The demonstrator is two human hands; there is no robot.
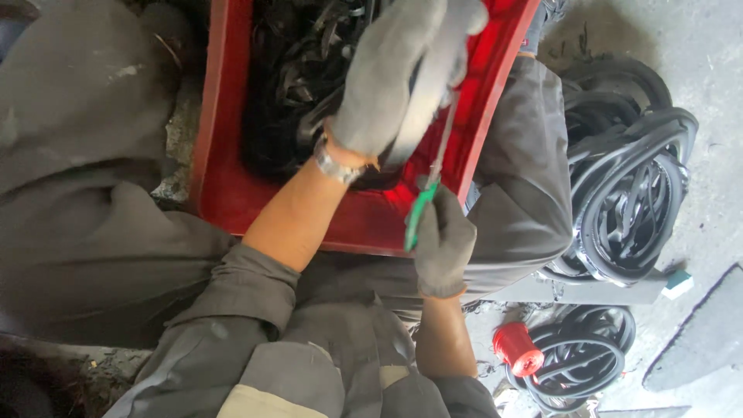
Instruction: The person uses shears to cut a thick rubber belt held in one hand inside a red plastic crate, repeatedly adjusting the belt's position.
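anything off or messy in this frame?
Nothing broken that shows. The red bin holds a tangled heap of black rubber scraps. Black rubber rings lie in loose, overlapping piles on the concrete floor; a red spool lies tipped beside the lower pile.

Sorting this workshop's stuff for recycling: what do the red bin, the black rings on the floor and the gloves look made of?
Red bin: likely moulded plastic, glossy, smooth walls. Black rings: probably rubber, dull sheen, flexible, bent loops. Gloves on left hand and right hand: grey knitted fabric, matte, soft folds.
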